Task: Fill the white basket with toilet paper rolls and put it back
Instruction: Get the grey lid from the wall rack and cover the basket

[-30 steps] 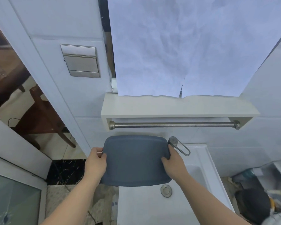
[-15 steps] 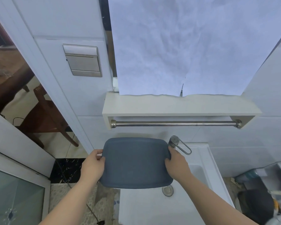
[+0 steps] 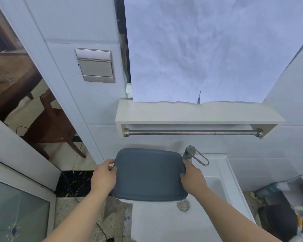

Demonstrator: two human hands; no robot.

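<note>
I hold a flat grey-blue lid with rounded corners level in front of me, over the left part of a white sink unit. My left hand grips its left edge. My right hand grips its right edge, close to the metal tap. Whatever lies beneath the lid is hidden. No white basket and no toilet paper rolls are in sight.
A white wall shelf with a steel towel bar hangs just above the lid. White paper covers the wall over the shelf. A switch plate sits at left. An open door and wooden chairs are at far left.
Both hands and the lid have drifted slightly right and down in the view as the camera shifted; the grip on the lid is unchanged.
</note>
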